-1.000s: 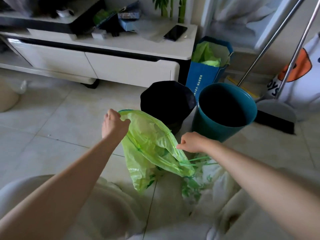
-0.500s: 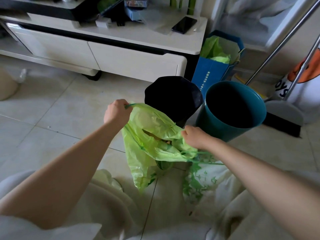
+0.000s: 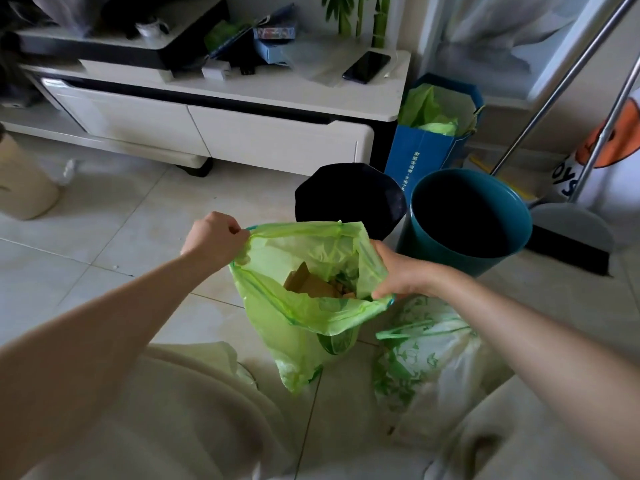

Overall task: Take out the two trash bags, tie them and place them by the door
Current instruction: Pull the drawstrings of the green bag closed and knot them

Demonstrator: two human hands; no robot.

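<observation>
A green trash bag stands on the floor tiles in front of me, its mouth held wide with brown cardboard scraps showing inside. My left hand grips the bag's rim at its left corner. My right hand grips the rim on the right side. A second bag, whitish with a green leaf print, lies on the floor to the right, under my right forearm. Behind the bags stand a black bin and a teal bin.
A white TV cabinet runs along the back with a phone on top. A blue paper bag with green plastic stands behind the bins. A broom and dustpan lean at the right. A beige container sits far left.
The green bag's mouth, which was collapsed, is now pulled wide between both hands. My right hand has shifted from the drawstring area onto the bag's right rim.
</observation>
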